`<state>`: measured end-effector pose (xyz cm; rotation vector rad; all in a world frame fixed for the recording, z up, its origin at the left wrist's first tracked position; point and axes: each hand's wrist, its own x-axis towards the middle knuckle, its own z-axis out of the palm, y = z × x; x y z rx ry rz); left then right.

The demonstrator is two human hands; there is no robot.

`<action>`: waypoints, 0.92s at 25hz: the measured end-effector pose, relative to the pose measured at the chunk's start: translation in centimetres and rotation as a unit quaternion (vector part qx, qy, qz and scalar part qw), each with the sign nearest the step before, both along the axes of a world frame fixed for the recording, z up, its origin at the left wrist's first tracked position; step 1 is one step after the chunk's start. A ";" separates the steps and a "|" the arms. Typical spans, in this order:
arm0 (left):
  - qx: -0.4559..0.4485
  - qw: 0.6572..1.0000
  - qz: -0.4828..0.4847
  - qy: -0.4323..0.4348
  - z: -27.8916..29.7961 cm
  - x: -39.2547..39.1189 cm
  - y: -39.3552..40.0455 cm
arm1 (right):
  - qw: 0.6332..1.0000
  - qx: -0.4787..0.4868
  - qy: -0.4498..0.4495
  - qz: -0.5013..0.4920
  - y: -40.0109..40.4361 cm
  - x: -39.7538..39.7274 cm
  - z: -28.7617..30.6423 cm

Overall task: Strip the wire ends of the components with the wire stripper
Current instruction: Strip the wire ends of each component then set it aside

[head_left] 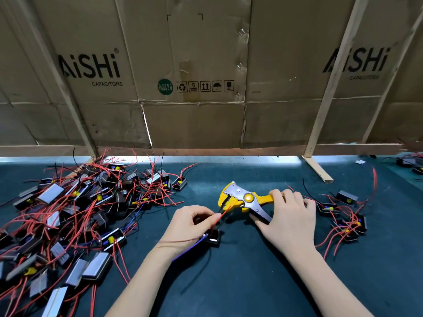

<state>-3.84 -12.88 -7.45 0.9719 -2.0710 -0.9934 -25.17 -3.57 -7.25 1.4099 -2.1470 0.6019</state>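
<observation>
My right hand (288,216) grips the handles of a yellow wire stripper (242,197), its jaws pointing left. My left hand (191,223) pinches a red wire (220,218) whose end sits in the stripper's jaws. That wire leads down to a small black component (213,237) lying under my left hand, with a blue wire trailing from it. A big heap of black components with red wires (75,213) covers the left of the dark green mat. A smaller group of components (345,216) lies to the right of my right hand.
A cardboard wall (206,76) on wooden struts closes off the back of the table. One wooden foot (318,169) reaches onto the mat at the right. More components (412,163) sit at the far right edge. Dark green mat (240,282) lies between my forearms.
</observation>
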 end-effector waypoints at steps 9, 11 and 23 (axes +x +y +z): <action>0.250 0.966 -0.050 -0.050 2.4 1.4 0.8 | 0.987 -0.085 -0.131 -0.041 0.4 -1.5 2.0; 0.163 0.986 -0.016 -0.020 1.3 -0.3 1.4 | 0.982 -0.074 -0.173 -0.030 0.6 -1.6 2.5; -0.261 0.929 -0.127 -0.228 -1.0 -4.4 2.2 | 0.836 -0.080 -0.419 0.346 0.9 1.2 4.0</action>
